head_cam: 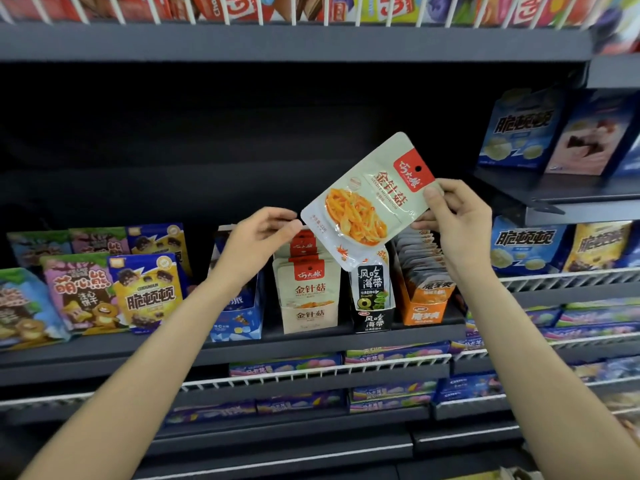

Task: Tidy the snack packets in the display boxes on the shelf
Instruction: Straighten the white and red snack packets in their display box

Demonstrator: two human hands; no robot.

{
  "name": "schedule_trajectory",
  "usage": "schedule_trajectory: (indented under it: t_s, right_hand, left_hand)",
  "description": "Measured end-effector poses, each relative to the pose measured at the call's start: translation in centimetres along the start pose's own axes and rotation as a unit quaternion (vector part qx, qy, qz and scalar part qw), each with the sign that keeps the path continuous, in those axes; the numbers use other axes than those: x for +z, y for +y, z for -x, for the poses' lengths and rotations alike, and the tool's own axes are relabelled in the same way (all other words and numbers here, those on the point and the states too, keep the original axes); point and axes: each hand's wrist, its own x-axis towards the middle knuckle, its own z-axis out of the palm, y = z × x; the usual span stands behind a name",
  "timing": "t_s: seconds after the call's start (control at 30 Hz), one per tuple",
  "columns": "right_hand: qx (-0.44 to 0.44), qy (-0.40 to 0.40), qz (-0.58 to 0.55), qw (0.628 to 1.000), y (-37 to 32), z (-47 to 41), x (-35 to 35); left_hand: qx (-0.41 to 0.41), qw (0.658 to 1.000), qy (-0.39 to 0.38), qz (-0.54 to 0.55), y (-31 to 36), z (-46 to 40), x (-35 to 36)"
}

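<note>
Both my forearms rose from the bottom edge of the frame, bare and angled inward toward the middle shelf. My left hand point(261, 233) was turned palm-in, its thumb and fingertips pinching the lower left corner of the enoki mushroom packet point(370, 199). My right hand point(457, 223) gripped the packet's right edge just below the red header, thumb on the printed face, the other fingers curled behind and mostly hidden by the packet. The packet was held tilted, header up and to the right, in the air above the display boxes and touching none of them that I could see.

Directly beneath it stood the beige display box point(309, 306) of matching packets, upright in a row. My left wrist covered much of the blue display box point(239, 317) to its left, so its contents could not be read. The packet's lower corner overlapped the top of the black seaweed box point(372, 306). The orange box point(426, 299) stood beside that, its packets leaning back, partly behind my right wrist.

Farther off, the shelf's point(138, 348) back was dark, and the goods on the top rack point(311, 12) were blurred and cut off.
</note>
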Motion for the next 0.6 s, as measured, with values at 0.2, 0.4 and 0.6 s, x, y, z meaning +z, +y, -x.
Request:
schedule_trajectory:
  t_s: [0.2, 0.4, 0.6]
  right_hand:
    - [0.003, -0.037, 0.036, 0.999, -0.2, 0.5, -0.6]
    - [-0.034, -0.103, 0.253, 0.961, -2.0, -1.9, -2.6]
    - [0.163, -0.245, 0.150, 0.944, -3.8, -2.4, -3.1]
  left_hand:
    - [-0.005, 1.000, -0.009, 0.026, 0.0, 1.6, 1.3]
    - [0.217, 0.960, 0.085, -0.154, -2.0, 4.2, 3.5]
    - [0.478, 0.809, 0.108, -0.325, -3.3, 5.8, 5.5]
